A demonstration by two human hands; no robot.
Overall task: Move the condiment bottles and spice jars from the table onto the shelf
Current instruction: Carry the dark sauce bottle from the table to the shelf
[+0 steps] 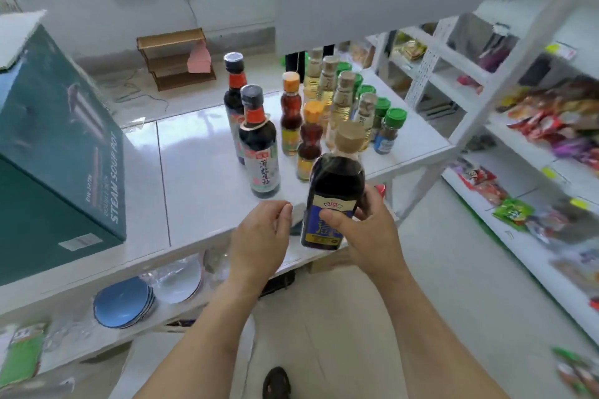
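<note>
While left hand (259,236) hovers, right hand (366,236) grips dark bottle (334,191).

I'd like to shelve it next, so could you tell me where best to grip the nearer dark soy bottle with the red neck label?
Grip the dark soy bottle with the red neck label round its wide lower body, coming from the near left side. It stands upright; amber bottles crowd its right.
</note>
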